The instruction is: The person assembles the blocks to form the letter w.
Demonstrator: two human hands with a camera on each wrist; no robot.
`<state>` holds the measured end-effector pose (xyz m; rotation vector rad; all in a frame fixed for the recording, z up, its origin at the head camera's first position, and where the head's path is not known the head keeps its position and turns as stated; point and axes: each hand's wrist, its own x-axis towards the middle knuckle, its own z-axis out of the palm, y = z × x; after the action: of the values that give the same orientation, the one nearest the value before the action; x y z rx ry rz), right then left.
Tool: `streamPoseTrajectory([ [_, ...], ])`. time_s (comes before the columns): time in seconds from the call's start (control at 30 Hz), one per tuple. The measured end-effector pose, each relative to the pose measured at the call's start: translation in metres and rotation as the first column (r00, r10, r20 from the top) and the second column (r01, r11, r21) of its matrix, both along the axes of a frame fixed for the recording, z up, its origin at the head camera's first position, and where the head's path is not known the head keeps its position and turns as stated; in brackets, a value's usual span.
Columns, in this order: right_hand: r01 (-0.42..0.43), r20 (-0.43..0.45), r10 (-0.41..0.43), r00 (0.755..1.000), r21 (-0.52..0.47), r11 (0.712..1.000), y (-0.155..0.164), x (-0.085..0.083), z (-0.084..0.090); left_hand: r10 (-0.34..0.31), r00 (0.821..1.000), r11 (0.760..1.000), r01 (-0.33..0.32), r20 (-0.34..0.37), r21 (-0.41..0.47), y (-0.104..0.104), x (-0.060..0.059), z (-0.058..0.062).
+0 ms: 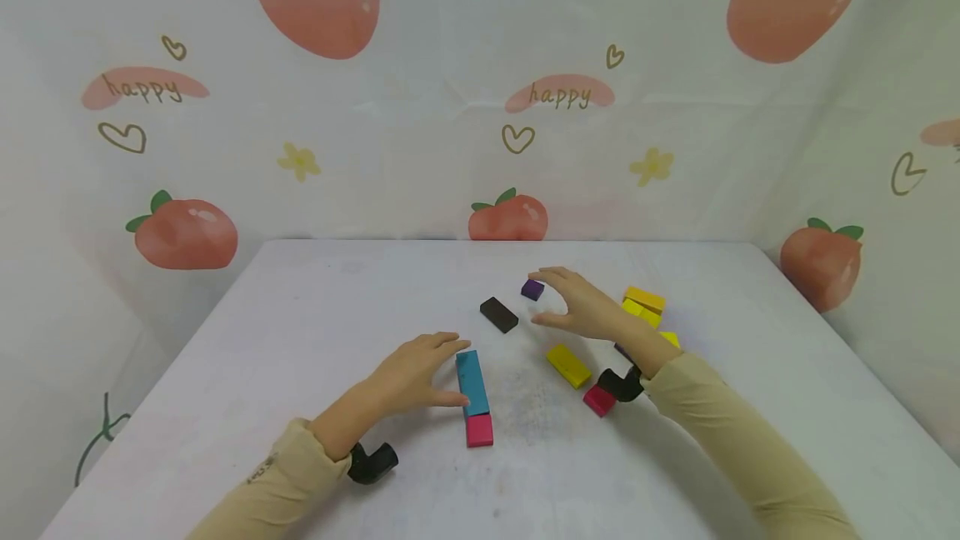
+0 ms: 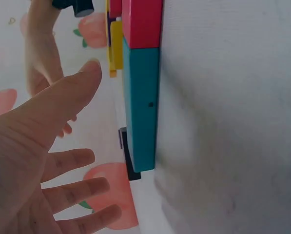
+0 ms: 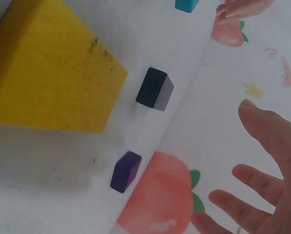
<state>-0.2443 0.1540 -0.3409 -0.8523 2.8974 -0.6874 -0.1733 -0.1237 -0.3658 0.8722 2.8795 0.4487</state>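
My left hand (image 1: pixel 416 373) hovers with spread fingers just left of a long blue block (image 1: pixel 472 384), holding nothing. In the left wrist view, a gap shows between the thumb (image 2: pixel 89 75) and this blue block (image 2: pixel 144 112). A pinkish-red block (image 1: pixel 480 431) sits end to end with the blue one, on its near side. Farther right, my right hand (image 1: pixel 585 307) is raised with fingers apart and nothing between them. Its fingertips overlap a small purple block (image 1: pixel 532 289) in the head view; in the right wrist view the purple block (image 3: pixel 126 171) lies apart from the fingers.
A dark brown block (image 1: pixel 498 315) lies between the hands. Below the right hand are a yellow block (image 1: pixel 568 366) and a red block (image 1: pixel 597 400), partly covered by the black wrist mount (image 1: pixel 621 386). Several yellow blocks (image 1: pixel 643 300) lie beyond the right forearm, partly hidden.
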Motion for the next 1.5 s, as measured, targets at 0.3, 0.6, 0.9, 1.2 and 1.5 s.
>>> streamPoseTrajectory([
  [0.3, -0.065, 0.035, 0.066, 0.997, -0.013, 0.998, -0.016, -0.01, -0.009, -0.039, 0.999, 0.999, 0.04, 0.019, -0.006, 0.002, 0.002, -0.008],
  [0.6, -0.106, 0.062, 0.107, 0.992, -0.016, 0.994, -0.034, -0.016, -0.015, -0.048, 0.999, 0.999, 0.048, 0.008, -0.004, 0.003, 0.003, -0.011],
  [0.9, -0.135, 0.091, 0.133, 0.987, 0.012, 0.991, -0.048, -0.025, -0.026, -0.045, 0.999, 0.999, 0.045, -0.021, 0.008, 0.003, 0.004, -0.014],
  [1.2, -0.128, 0.157, 0.122, 0.98, 0.031, 0.991, -0.058, -0.029, -0.03, -0.033, 0.999, 0.999, 0.034, -0.016, 0.02, 0.004, 0.004, -0.014],
  [1.5, -0.132, 0.174, 0.119, 0.978, 0.065, 0.989, -0.063, -0.033, -0.028, -0.03, 1.0, 0.999, 0.03, -0.011, 0.023, 0.004, 0.003, -0.014],
])
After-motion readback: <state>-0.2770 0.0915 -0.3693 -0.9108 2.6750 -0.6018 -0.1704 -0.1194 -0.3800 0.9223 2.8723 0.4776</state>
